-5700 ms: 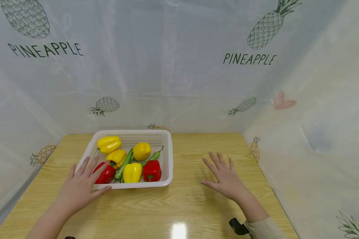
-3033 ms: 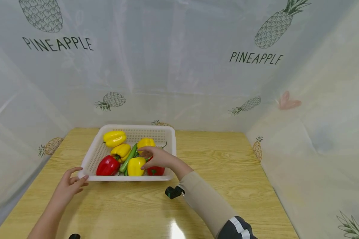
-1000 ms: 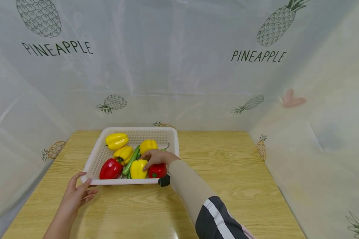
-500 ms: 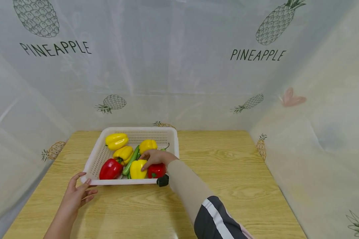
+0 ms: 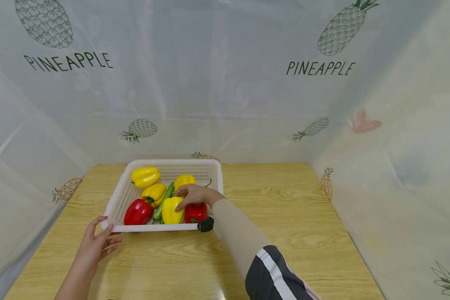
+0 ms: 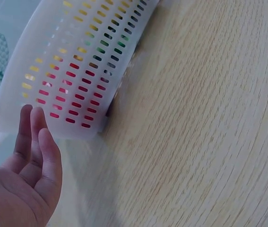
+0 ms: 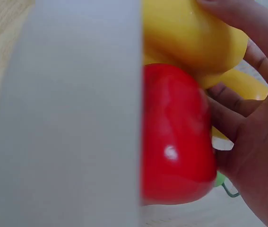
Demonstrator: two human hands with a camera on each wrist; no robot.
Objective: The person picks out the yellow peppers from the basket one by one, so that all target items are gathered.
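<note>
Head view: "PINEAPPLE" is printed at upper left and upper right on a creased, filmy sheet. At lower left of centre, a white plastic basket with slotted walls sits on a wood-grained table. Inside it, the right hand has thumb and fingers clamped round a glossy, lobed yellow pepper, beside a red pepper. The left hand pinches the basket's lower-left corner between thumb and forefinger, other fingers loose.

Left wrist view: pill-shaped slots show red, yellow and green.

Right wrist view: blurred rim at left, smooth red pepper central, the thumb on yellow at upper right.
</note>
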